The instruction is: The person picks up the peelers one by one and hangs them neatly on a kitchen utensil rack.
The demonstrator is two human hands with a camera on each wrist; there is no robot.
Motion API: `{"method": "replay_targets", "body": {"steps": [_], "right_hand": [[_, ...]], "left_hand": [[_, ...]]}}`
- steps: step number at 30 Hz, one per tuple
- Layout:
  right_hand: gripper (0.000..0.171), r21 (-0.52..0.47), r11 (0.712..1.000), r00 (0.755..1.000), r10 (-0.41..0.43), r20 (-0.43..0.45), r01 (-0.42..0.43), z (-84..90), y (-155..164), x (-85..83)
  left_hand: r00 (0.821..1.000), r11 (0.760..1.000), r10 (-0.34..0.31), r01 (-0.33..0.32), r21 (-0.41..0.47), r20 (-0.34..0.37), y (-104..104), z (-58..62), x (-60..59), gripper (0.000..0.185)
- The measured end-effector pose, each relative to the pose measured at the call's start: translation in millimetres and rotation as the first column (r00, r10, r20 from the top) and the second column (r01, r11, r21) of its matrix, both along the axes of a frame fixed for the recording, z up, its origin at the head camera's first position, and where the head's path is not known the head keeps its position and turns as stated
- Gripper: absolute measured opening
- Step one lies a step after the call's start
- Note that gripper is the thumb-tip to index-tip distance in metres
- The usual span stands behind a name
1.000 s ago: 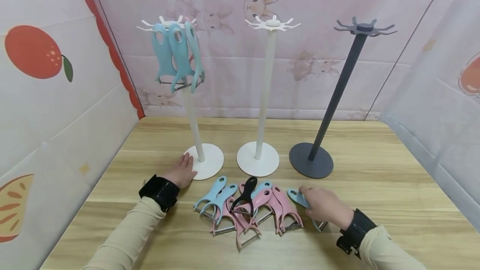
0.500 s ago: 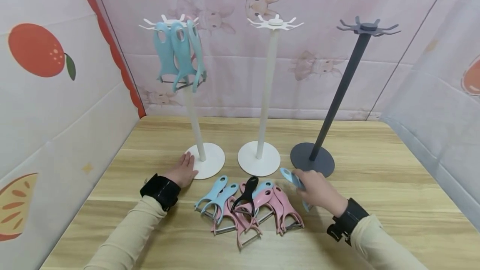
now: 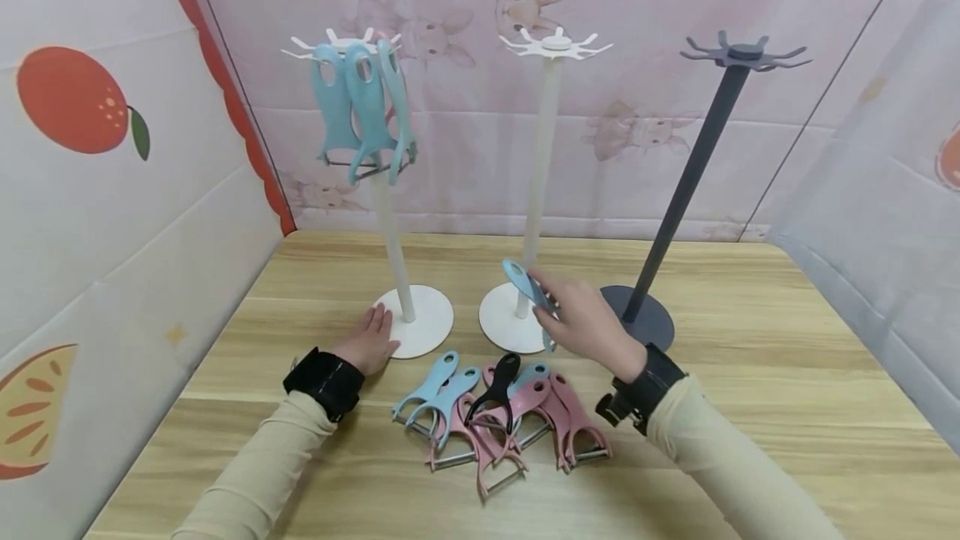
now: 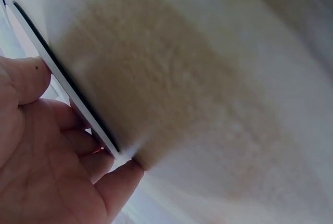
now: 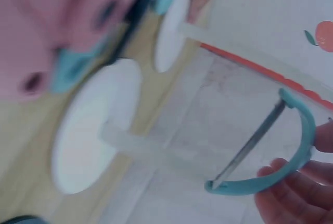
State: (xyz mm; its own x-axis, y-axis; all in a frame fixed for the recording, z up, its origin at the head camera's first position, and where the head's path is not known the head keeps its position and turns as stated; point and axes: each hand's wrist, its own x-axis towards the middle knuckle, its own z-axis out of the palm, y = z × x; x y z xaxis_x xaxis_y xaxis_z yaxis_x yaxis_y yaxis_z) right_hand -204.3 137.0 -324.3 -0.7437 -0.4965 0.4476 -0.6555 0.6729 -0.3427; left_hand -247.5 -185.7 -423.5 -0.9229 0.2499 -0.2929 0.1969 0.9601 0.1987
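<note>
Your right hand [image 3: 588, 327] pinches the blue peeler [image 3: 525, 283] above the desk [image 3: 750, 407], by the middle stand [image 3: 540, 190]. Keep its handle hole upward; left hand [image 3: 367, 342], fingers flat, steadies the left stand's base [image 3: 427, 319].

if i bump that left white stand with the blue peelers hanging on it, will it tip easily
Probably fairly easily. The left white stand has a tall thin pole on a small flat base, and three blue peelers hang at its very top, so it looks top-heavy. The left hand rests flat against the base, likely steadying it. The peelers would probably swing on their hooks.
</note>
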Motion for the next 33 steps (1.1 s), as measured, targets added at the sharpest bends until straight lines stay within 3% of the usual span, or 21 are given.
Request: {"method": "replay_targets", "body": {"steps": [4, 9, 17, 23, 27, 33], "right_hand": [[0.043, -0.084, 0.996, 0.998, 0.036, -0.049, -0.040, 15.2, -17.3, -11.2], [0.044, -0.217, 0.972, 0.991, 0.071, -0.112, -0.094, 30.1, -36.3, -25.8], [0.043, -0.474, 0.864, 0.984, 0.130, -0.118, -0.171, 46.8, -62.1, -45.6], [0.043, -0.482, 0.862, 0.977, 0.068, -0.202, -0.159, 61.3, -81.5, -59.4], [0.042, -0.511, 0.850, 0.984, 0.042, -0.174, -0.127, 70.6, -92.2, -67.9], [0.042, -0.578, 0.808, 0.990, 0.042, -0.135, -0.113, 81.9, -102.6, -78.8]], "left_hand": [[1.000, 1.000, -0.004, 0.004, 0.026, -0.003, -3.3, -5.1, -1.7, 0.062], [1.000, 1.000, 0.007, -0.007, -0.001, 0.006, -0.1, 1.4, 1.6, 0.059], [1.000, 1.000, -0.020, 0.019, -0.023, -0.010, 0.4, 3.0, 2.4, 0.059], [1.000, 0.999, -0.014, 0.014, -0.034, -0.007, -0.2, 4.2, 2.7, 0.059], [1.000, 0.999, -0.010, 0.010, -0.039, -0.005, -0.8, 4.2, 2.6, 0.059], [1.000, 0.999, -0.011, 0.010, -0.041, -0.007, 0.7, 5.4, 4.2, 0.059]]}}
